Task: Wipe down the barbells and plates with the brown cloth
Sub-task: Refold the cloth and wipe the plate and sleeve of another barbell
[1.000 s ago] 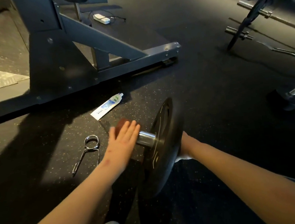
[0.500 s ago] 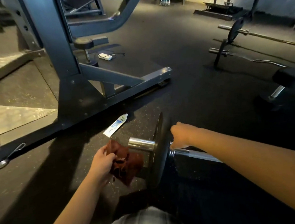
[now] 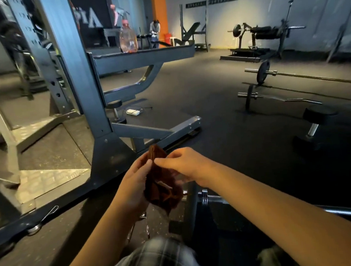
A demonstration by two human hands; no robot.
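I hold the brown cloth (image 3: 161,183) bunched up in front of me, above the floor. My left hand (image 3: 135,183) grips its left side. My right hand (image 3: 178,164) pinches its top edge with fingertips. Just below the cloth a black plate (image 3: 191,210) stands on edge on a steel barbell (image 3: 347,212) that runs off to the right under my right forearm. Neither hand touches the plate or the bar. Two more barbells lie far right: a straight one with a small plate (image 3: 262,75) and a curl bar (image 3: 294,100).
A grey rack frame (image 3: 97,118) stands close ahead on the left, a spray bottle (image 3: 127,38) on its shelf. Spring collars lie on the floor at the left (image 3: 43,218) and under my left wrist (image 3: 145,226). A padded roller stand (image 3: 317,118) sits at right. A person stands far back.
My right hand left the plate and came over to the cloth. My left hand lifted the cloth off the barbell sleeve end. My view tilted up toward the room.
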